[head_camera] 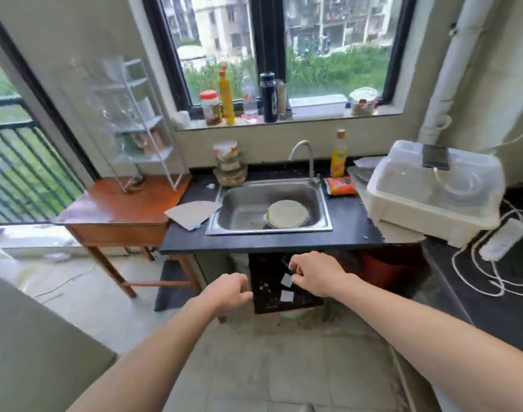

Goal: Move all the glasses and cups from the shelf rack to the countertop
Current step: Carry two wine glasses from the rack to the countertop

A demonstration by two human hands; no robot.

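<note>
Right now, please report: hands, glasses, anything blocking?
Left hand and right hand empty, loosely curled, below counter edge. Glasses on shelf rack, blurred, untouched. Countertop free space small: sink, paper, dish box.

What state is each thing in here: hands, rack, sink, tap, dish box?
Left hand: loosely curled, holding nothing.
Right hand: loosely curled, holding nothing.
White wire shelf rack: upright on the wooden table, glassware on it, blurred.
Steel sink: plates inside.
Tap: no water visible.
Lidded white plastic dish box: closed.

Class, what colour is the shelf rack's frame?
White; the shelf rack shows best in the head view.
</note>
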